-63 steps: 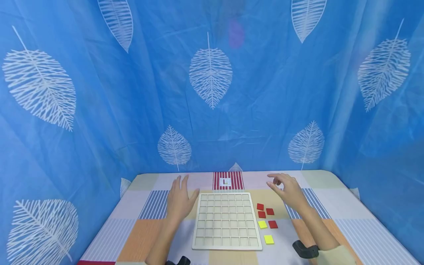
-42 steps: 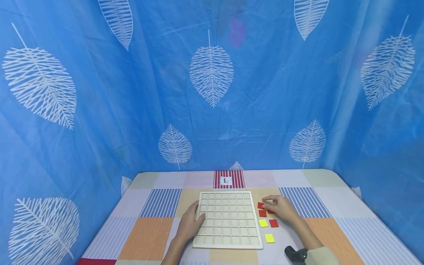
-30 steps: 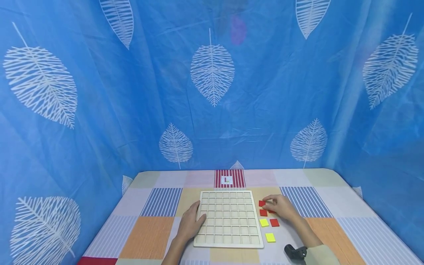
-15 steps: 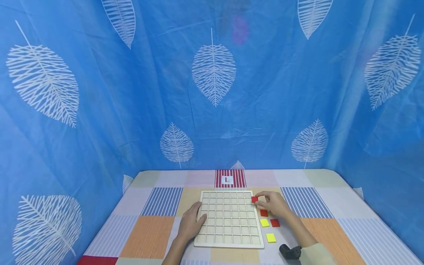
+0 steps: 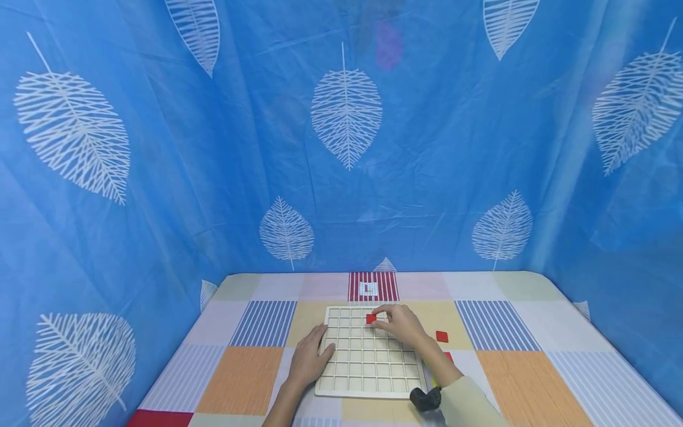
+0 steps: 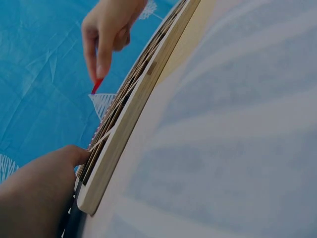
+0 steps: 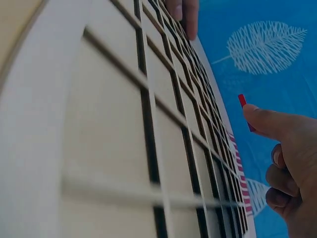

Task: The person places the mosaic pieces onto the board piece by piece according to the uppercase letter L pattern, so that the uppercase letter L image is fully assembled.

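Note:
A pale wooden board [image 5: 352, 394] divided into square cells lies on the table. My right hand [image 5: 404, 325] pinches a small red square tile [image 5: 370, 319] between thumb and index finger, over the far rows of cells. Seen from the right wrist, the tile [image 7: 246, 113] is held edge-on above the board's surface, and the other fingers are curled in. My left hand [image 5: 309, 359] rests along the board's left edge, fingers fairly straight, with its thumb [image 6: 74, 154] on the frame. Its other fingers are hidden in the left wrist view.
Right of the board lies a red tile [image 5: 441, 337]. Another red tile [image 5: 449, 357] shows partly behind my right forearm, which hides most of the tiles there. Beyond the board is a small card [image 5: 368, 289] with a grid and coloured squares. A blue curtain [image 5: 411, 178] surrounds the table.
My left hand came down onto the board's edge. My right hand lowered to the tiles, picked up the far red one and carried it left over the board.

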Demonstrator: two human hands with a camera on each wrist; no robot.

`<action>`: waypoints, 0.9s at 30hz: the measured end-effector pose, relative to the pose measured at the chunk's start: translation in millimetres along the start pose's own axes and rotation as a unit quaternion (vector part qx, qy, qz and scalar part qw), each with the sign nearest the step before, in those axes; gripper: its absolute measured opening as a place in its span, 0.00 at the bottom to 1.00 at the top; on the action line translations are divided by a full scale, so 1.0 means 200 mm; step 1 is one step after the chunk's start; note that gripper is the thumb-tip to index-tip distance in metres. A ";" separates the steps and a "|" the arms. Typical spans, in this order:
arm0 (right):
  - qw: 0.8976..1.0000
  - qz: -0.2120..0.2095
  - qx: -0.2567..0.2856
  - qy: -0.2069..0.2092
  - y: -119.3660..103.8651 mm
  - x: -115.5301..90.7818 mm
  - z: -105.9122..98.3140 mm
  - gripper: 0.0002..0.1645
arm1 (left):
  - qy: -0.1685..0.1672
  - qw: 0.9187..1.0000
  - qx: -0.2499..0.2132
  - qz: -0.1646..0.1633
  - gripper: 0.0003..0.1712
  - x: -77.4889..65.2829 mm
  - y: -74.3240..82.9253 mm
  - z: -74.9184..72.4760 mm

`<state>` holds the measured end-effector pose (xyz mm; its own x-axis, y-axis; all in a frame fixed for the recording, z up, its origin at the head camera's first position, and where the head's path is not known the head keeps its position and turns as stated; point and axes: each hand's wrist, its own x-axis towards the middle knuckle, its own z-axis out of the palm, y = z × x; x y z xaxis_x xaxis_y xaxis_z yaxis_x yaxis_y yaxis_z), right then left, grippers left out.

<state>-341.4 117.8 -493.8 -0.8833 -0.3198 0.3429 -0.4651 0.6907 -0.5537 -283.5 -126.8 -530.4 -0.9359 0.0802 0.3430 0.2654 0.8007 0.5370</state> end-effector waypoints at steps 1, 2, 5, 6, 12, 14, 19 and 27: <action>1.000 0.001 0.001 0.000 -0.01 0.01 0.02 0.18 | 0.001 1.000 0.000 0.000 0.30 0.00 0.00 0.00; 1.000 0.003 0.003 0.000 -0.02 0.03 0.04 0.18 | 0.002 1.000 0.001 0.001 0.30 0.00 0.00 0.00; 1.000 0.004 -0.004 -0.003 -0.04 0.06 0.09 0.18 | 0.002 1.000 0.004 0.002 0.30 0.00 -0.01 0.01; 1.000 0.004 -0.004 -0.005 -0.05 0.06 0.10 0.18 | 0.003 1.000 0.006 0.003 0.30 0.00 -0.01 0.01; 1.000 0.010 -0.004 -0.013 -0.06 0.08 0.16 0.16 | 0.005 1.000 0.006 0.011 0.29 0.01 -0.01 0.01; 1.000 0.012 -0.003 -0.019 -0.06 0.09 0.17 0.16 | 0.006 1.000 0.005 0.013 0.29 0.01 -0.01 0.01; 1.000 0.017 -0.001 -0.022 -0.05 0.09 0.19 0.15 | 0.010 1.000 0.004 0.012 0.29 0.00 0.00 0.00; 0.999 0.025 0.018 -0.023 -0.06 0.09 0.20 0.15 | 0.014 1.000 0.009 0.009 0.29 0.00 0.00 0.00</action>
<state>-354.2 77.6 -511.1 -0.9072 -0.3155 0.2784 -0.4207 0.6836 -0.5963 -283.2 -126.2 -530.7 -0.9241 0.0795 0.3739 0.2786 0.8099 0.5162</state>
